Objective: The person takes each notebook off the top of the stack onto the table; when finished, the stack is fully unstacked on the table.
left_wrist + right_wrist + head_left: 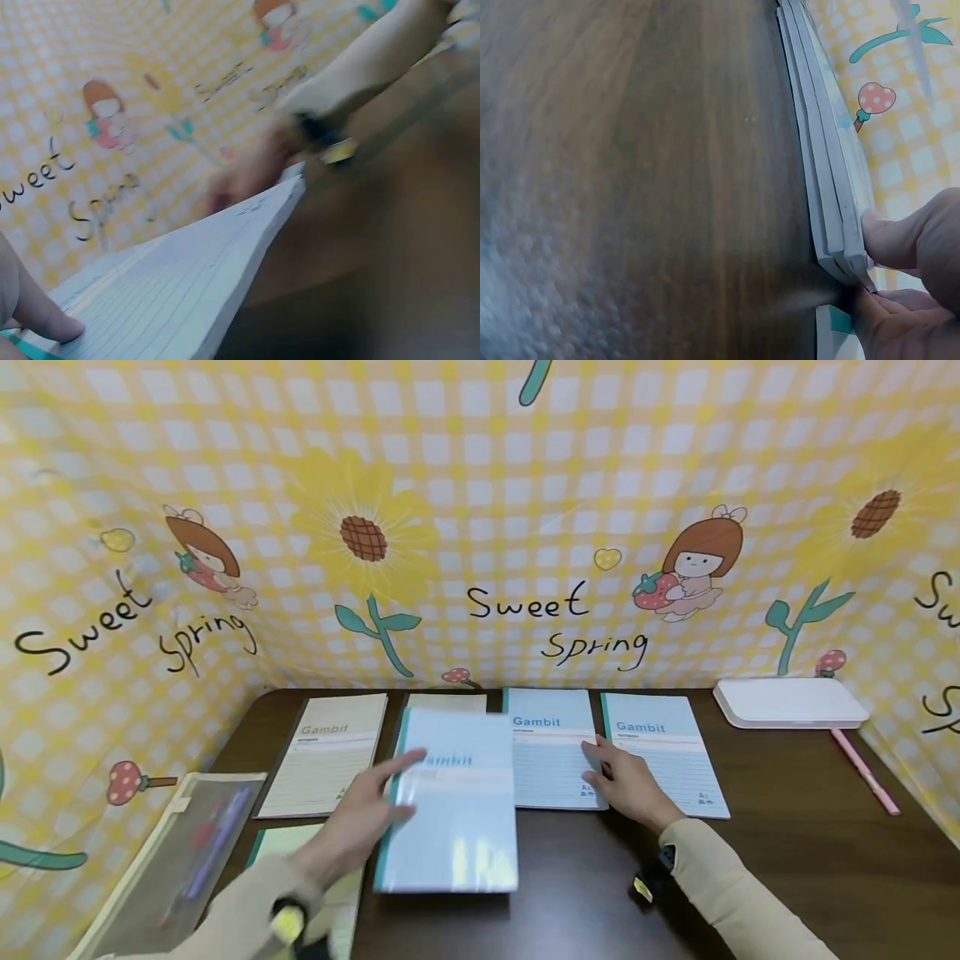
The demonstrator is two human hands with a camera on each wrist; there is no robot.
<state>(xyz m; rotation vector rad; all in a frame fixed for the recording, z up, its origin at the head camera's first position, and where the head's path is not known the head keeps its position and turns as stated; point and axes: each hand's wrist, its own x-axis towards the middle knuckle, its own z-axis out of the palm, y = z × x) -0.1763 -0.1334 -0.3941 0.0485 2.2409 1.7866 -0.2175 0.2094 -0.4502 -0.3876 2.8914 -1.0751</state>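
My left hand [360, 818] grips a light blue Gambit notebook [457, 810] by its left edge and holds it tilted above the dark table [787, 860]. In the left wrist view a fingertip [45, 324] lies on the notebook's lined cover [187, 292]. My right hand [626, 785] rests on the row at the back, between two blue Gambit notebooks [551, 752] [667, 752]. In the right wrist view its thumb [915, 232] and a finger pinch the edge of a small stack of notebooks [829, 187].
A beige Gambit notebook [330, 752] lies at the back left, and another beige one [446, 702] shows behind the lifted one. A green notebook [288, 843] and a clear pencil pouch [180, 852] lie front left. A white case [787, 702] and a pink pen [862, 768] lie at the right.
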